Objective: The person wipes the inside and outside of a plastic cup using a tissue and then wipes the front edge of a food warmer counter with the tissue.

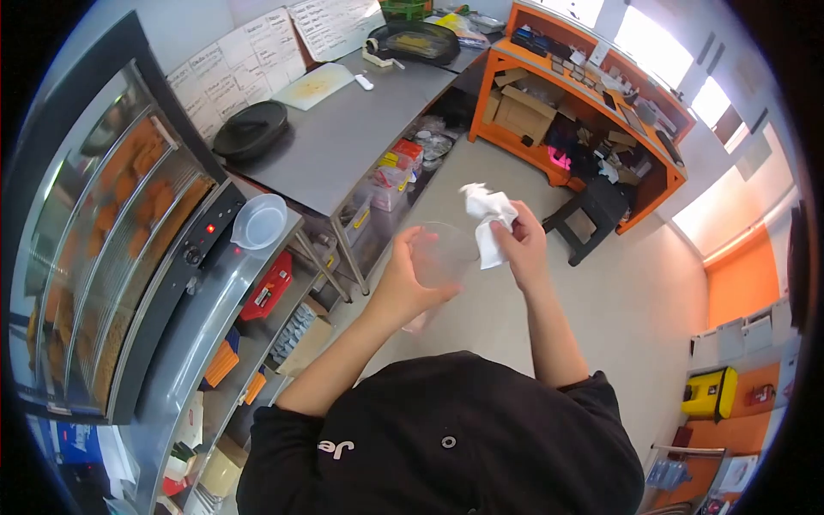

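Observation:
My left hand (419,273) is wrapped round a clear round plastic container (448,249), holding it in front of my chest. The container is see-through, so its exact outline is hard to make out. A crumpled white tissue (493,225) is pinched between the thumb and fingers of my right hand (524,247). The tissue is just right of the container; whether the two touch I cannot tell. Left of my hands, another clear plastic container (259,223) sits on the steel counter beside the glass display warmer (112,232).
A steel table (343,137) carries a black pan (251,130), a cutting board (314,86) and a black tray (416,41). An orange workbench (592,103) with cluttered shelves stands at the back right. A black stool (590,221) is on the floor before it.

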{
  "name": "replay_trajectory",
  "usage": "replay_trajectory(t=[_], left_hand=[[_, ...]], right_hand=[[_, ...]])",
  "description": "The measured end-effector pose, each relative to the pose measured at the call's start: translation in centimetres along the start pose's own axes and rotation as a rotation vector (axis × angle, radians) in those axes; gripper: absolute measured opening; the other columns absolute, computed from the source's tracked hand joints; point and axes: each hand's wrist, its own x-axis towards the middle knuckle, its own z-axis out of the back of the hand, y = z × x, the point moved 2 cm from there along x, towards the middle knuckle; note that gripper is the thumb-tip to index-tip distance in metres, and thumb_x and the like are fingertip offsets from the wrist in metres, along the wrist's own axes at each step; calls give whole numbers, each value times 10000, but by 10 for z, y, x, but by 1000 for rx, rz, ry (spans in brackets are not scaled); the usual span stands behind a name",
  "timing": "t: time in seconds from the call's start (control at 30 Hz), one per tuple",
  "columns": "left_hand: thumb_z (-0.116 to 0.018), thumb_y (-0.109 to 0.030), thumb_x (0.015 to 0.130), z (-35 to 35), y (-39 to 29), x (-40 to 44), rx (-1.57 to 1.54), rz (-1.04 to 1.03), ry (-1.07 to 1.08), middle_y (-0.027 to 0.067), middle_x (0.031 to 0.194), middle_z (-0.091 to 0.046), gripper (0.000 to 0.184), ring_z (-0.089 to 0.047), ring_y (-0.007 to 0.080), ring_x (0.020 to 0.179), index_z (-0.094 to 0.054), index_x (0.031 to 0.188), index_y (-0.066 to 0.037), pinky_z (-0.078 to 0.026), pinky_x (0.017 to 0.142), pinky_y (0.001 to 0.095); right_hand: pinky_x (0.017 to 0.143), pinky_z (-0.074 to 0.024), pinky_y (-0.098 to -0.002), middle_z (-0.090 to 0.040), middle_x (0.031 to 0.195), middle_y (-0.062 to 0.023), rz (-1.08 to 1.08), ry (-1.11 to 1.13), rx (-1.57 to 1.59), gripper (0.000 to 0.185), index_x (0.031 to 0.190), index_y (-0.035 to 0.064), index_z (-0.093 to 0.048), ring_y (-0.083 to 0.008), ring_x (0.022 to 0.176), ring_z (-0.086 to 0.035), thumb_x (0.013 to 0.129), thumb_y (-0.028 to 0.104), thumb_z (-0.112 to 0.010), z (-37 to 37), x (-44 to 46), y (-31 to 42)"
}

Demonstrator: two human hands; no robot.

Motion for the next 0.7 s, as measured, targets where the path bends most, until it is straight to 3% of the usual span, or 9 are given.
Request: replay_trajectory(t=[0.13, 0.2, 0.27, 0.37, 0.4, 0.47, 0.57, 0.67, 0.7], left_hand=[[-799, -256, 586, 35, -30, -15, 398, -127, -40, 160, 1175, -478, 834, -507, 267, 1057, -341, 1243, -24, -416, 890, 390], [-795, -270, 573, 49, -32, -20, 528, -211, 19, 149, 1167, -487, 828, -507, 270, 1053, -362, 1237, -33, -417, 872, 403], [-792, -284, 560, 60, -34, -32, 657, -289, 85, 139, 1159, -497, 823, -508, 274, 1049, -384, 1231, -41, -419, 854, 417], [-790, -313, 535, 80, -33, -54, 861, -315, 168, 108, 1126, -522, 827, -525, 271, 1003, -400, 1221, -63, -410, 817, 408], [-788, -317, 532, 91, -27, -63, 855, -320, 224, 97, 1136, -520, 832, -524, 258, 1006, -403, 1228, -73, -410, 809, 403], [-786, -322, 530, 114, -18, -81, 854, -307, 261, 85, 1147, -518, 837, -523, 245, 1008, -405, 1236, -82, -410, 801, 397], [-789, -315, 521, 153, -8, -108, 873, -204, 213, 78, 1160, -512, 837, -508, 242, 1033, -424, 1234, -73, -409, 824, 408], [-777, -299, 512, 194, -5, -130, 985, -145, 99, 49, 1151, -494, 819, -515, 243, 988, -432, 1226, -96, -431, 775, 393], [-776, -298, 513, 202, -9, -137, 1010, -149, 53, 56, 1151, -494, 814, -515, 248, 983, -435, 1223, -93, -433, 768, 397]], right_hand=[[659, -453, -283, -567, 804, -57, 141, 507, -532, 197, 920, 38, -637, -149, 767, -570, 725, 47, -619, -39, 4, 37], [627, -453, -312, -581, 761, -84, 104, 607, -481, 138, 832, 57, -644, -180, 730, -576, 699, 72, -610, -69, 2, 34], [598, -439, -322, -582, 735, -84, -118, 1041, -534, 108, 782, 29, -612, -181, 674, -556, 719, 112, -585, -109, -9, 30], [578, -424, -312, -552, 691, -69, -30, 1259, -638, 122, 745, 11, -579, -160, 635, -522, 726, 130, -562, -163, -29, 12], [578, -424, -312, -552, 691, -69, -18, 1277, -637, 122, 745, 11, -579, -160, 635, -522, 726, 130, -562, -175, -33, 14], [602, -420, -297, -553, 708, -60, -584, 1246, -452, 111, 761, -6, -574, -132, 682, -520, 731, 98, -551, -196, -45, 17], [650, -421, -285, -564, 745, -55, -243, 1313, -280, 114, 814, -12, -591, -121, 738, -534, 743, 61, -539, -209, -45, -16], [664, -402, -269, -576, 852, -34, -487, 1219, 7, 111, 826, -32, -597, -96, 752, -490, 755, 21, -531, -229, -44, 0], [683, -410, -262, -574, 881, -20, -364, 1315, -98, 135, 874, -25, -595, -87, 768, -503, 769, -17, -511, -238, -40, 6]])
